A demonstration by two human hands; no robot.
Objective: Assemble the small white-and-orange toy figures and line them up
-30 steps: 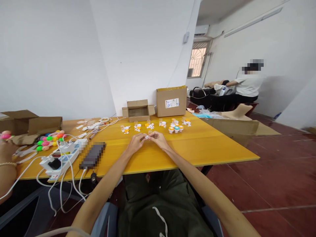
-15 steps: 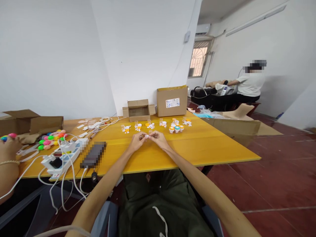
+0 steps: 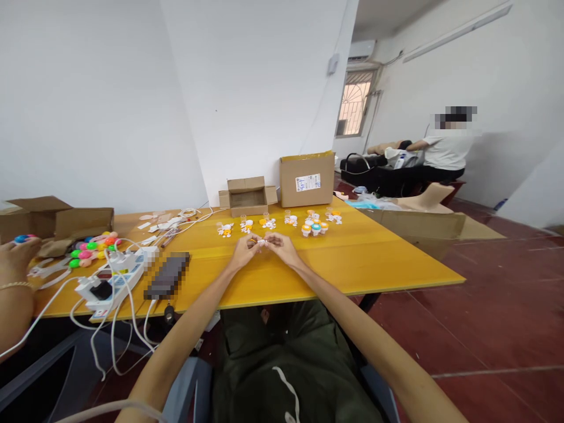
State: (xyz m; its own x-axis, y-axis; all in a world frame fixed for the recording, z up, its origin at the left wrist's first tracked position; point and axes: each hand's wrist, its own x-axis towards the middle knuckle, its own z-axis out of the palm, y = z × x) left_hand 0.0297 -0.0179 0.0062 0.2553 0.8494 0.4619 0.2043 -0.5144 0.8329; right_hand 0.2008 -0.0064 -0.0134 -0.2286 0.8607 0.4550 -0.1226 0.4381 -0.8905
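My left hand (image 3: 245, 252) and my right hand (image 3: 282, 249) meet over the near middle of the table, fingertips pinched. Between them is a small white plastic piece (image 3: 261, 242), too small to make out fully; both hands grip it. A bit of orange shows at the left fingertips. Beyond the hands runs a row of small piles of white and orange parts (image 3: 227, 232), with small clear cups (image 3: 288, 214) beside them. To the right of my right hand stands a cluster of small capped containers (image 3: 316, 230) with orange and teal tops.
An open small carton (image 3: 249, 207) and a taller cardboard box (image 3: 307, 182) stand at the back. On the left lie a phone (image 3: 167, 276), a power strip (image 3: 118, 282) with tangled cables and colourful balls (image 3: 86, 254). Another person's hand (image 3: 17, 258) is at far left; someone sits at far right.
My hands stay in nearly the same place, their fingers shifting slightly around the small white piece. More orange shows at the left fingertips. The other person's hand at left has turned.
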